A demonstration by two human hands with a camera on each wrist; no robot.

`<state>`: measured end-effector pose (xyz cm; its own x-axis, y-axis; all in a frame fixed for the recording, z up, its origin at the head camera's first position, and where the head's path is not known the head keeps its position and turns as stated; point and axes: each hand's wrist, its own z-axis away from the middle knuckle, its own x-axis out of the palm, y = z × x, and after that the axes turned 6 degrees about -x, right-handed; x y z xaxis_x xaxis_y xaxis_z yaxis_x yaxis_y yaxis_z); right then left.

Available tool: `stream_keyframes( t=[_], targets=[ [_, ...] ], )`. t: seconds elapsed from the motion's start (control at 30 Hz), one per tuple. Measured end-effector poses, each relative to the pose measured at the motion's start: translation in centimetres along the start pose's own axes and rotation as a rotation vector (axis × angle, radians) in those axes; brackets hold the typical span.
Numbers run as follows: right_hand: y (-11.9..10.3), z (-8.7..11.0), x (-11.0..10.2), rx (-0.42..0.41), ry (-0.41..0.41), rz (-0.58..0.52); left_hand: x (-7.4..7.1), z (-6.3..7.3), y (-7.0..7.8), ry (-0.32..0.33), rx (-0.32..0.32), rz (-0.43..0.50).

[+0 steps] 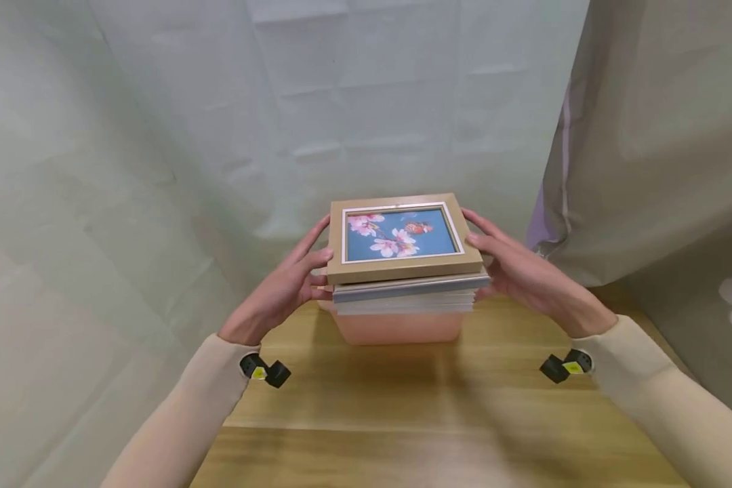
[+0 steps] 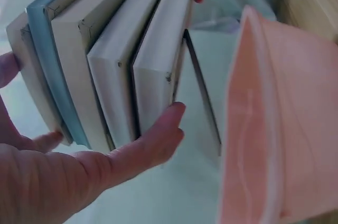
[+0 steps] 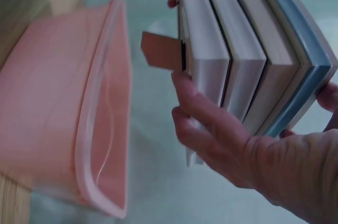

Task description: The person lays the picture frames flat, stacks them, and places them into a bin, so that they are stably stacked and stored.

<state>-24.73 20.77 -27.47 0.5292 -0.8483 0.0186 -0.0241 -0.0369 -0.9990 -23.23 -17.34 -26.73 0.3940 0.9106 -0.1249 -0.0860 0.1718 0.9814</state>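
Note:
Both hands hold a stack of several picture frames (image 1: 411, 286) above a pink plastic bin (image 1: 402, 330). The top frame (image 1: 341, 272) is light wood around a picture of pink blossoms on blue. Below it come a blue-grey frame (image 2: 59, 78) and several white or pale ones. My left hand (image 1: 283, 288) grips the stack's left side, its thumb by the top frame and fingers reaching under the bottom. On the opposite side my right hand (image 1: 521, 271) grips likewise. In the right wrist view, a brown stand flap (image 3: 158, 51) sticks out from the bottom frame toward the bin's open mouth.
The bin stands on a wooden table (image 1: 366, 393). A pale cloth (image 1: 372, 102) hangs behind it and on the left. To the right hangs a grey-brown curtain (image 1: 665, 122) with a flower pattern. Each wrist wears a small black device (image 1: 265, 369).

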Motion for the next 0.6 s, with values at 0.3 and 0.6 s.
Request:
stream_keyframes(
  t=[0.3, 0.6],
  targets=[
    [3.0, -4.2, -1.6, 0.045, 0.016, -0.007, -0.8, -5.3, -2.5, 0.050, -0.073, 0.061],
    [6.3, -7.7, -1.9, 0.111, 0.029, -0.013, -1.5, -8.6, -5.2, 0.104, -0.171, 0.116]
  ],
)
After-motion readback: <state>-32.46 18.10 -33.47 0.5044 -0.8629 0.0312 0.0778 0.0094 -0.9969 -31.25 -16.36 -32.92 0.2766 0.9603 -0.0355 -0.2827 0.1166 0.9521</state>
